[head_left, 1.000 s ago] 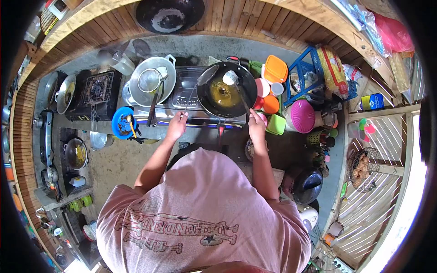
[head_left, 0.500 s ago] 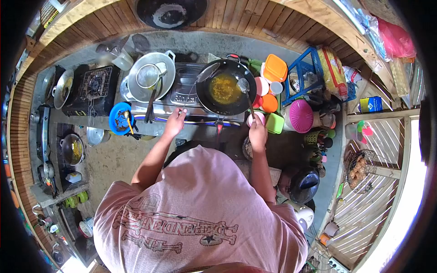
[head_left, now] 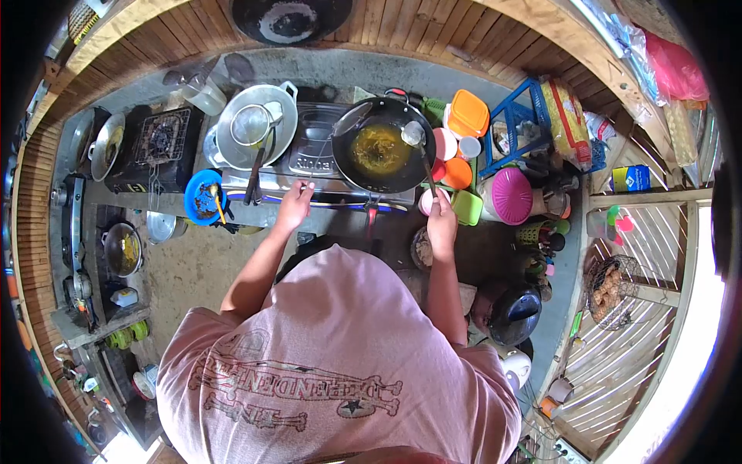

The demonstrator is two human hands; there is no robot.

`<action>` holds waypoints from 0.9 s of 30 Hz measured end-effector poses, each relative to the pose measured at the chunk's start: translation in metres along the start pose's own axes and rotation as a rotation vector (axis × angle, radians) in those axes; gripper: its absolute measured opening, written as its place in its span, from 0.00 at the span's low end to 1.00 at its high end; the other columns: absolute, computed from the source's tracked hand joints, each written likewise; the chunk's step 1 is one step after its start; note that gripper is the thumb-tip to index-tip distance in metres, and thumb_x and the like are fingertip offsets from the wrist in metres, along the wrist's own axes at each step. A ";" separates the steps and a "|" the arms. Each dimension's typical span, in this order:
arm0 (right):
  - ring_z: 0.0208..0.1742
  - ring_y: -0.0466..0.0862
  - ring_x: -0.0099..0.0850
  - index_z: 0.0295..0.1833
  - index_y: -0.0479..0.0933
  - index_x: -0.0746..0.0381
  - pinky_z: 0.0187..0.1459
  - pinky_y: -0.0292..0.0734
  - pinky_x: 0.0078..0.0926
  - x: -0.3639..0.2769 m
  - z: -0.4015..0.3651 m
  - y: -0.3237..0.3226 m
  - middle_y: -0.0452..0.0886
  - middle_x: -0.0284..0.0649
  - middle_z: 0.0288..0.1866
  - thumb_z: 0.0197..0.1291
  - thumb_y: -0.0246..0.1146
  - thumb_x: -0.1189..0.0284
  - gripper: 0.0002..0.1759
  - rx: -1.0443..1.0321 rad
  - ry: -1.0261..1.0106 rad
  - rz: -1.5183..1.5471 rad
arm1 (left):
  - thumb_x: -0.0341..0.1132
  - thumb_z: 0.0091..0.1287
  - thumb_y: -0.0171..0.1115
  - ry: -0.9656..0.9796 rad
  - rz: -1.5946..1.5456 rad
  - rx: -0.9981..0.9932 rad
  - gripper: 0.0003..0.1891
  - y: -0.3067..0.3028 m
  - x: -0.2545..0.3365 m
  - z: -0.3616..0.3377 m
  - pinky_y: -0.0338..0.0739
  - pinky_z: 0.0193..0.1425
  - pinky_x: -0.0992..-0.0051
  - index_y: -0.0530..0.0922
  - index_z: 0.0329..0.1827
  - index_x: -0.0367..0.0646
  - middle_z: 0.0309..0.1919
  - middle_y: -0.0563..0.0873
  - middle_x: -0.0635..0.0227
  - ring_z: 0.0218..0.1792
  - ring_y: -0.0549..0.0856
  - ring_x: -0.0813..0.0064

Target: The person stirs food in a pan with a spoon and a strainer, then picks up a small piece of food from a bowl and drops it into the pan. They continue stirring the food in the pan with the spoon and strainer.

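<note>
In the head view my right hand point(head_left: 442, 226) is closed round the handle of a metal spatula point(head_left: 413, 134). The spatula's broad, shiny head rests over the right inner side of a black wok point(head_left: 346, 161). Yellow oil point(head_left: 380, 150) with small golden bits lies in the wok, which sits on the right side of a gas stove point(head_left: 313, 164). At the stove's front edge is my left hand point(head_left: 295, 204), its fingers loosely bent and slightly apart, with nothing visible in them.
Left of the wok, a large metal pot point(head_left: 287, 143) bears a strainer point(head_left: 251, 125). A blue bowl point(head_left: 192, 203) with a spoon stands at the counter's front edge. Lidded plastic containers point(head_left: 468, 114) crowd the wok's right side, beside a blue basket point(head_left: 541, 116) and a pink-lidded tub point(head_left: 510, 196).
The spatula's head has moved slightly up the wok's right side, and its face now shines. My right hand has shifted a little down and right. My left hand has barely moved.
</note>
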State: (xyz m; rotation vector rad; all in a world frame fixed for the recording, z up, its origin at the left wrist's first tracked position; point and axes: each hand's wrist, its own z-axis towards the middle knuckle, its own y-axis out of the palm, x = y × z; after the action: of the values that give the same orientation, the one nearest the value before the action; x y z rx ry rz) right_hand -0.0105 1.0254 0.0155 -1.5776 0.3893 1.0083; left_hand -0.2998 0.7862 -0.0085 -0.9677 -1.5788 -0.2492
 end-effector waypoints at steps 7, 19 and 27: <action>0.33 0.86 0.49 0.65 0.80 0.56 0.40 0.80 0.42 0.005 0.003 0.014 0.87 0.51 0.34 0.73 0.55 0.66 0.19 -0.005 -0.046 -0.172 | 0.47 0.79 0.55 -0.005 0.038 -0.007 0.18 0.001 0.007 -0.003 0.70 0.22 0.69 0.75 0.50 0.38 0.17 0.78 0.66 0.15 0.78 0.74; 0.45 0.84 0.38 0.66 0.79 0.63 0.51 0.76 0.33 0.010 0.005 0.011 0.86 0.49 0.43 0.75 0.54 0.68 0.20 -0.004 -0.039 0.160 | 0.47 0.78 0.55 -0.018 0.017 0.001 0.17 -0.002 0.006 0.002 0.71 0.22 0.69 0.75 0.50 0.39 0.16 0.78 0.67 0.16 0.79 0.74; 0.56 0.85 0.51 0.66 0.78 0.61 0.59 0.77 0.41 -0.004 0.005 0.002 0.85 0.57 0.54 0.74 0.54 0.67 0.20 -0.072 0.103 -0.052 | 0.46 0.79 0.54 -0.007 0.040 -0.007 0.16 -0.001 0.011 -0.002 0.71 0.22 0.70 0.75 0.51 0.39 0.17 0.78 0.67 0.16 0.78 0.75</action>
State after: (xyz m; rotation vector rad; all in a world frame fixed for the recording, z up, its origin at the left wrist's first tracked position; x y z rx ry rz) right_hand -0.0160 1.0286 0.0179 -1.7011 0.3839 0.9124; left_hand -0.2979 0.7890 0.0019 -1.0061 -1.5643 -0.2234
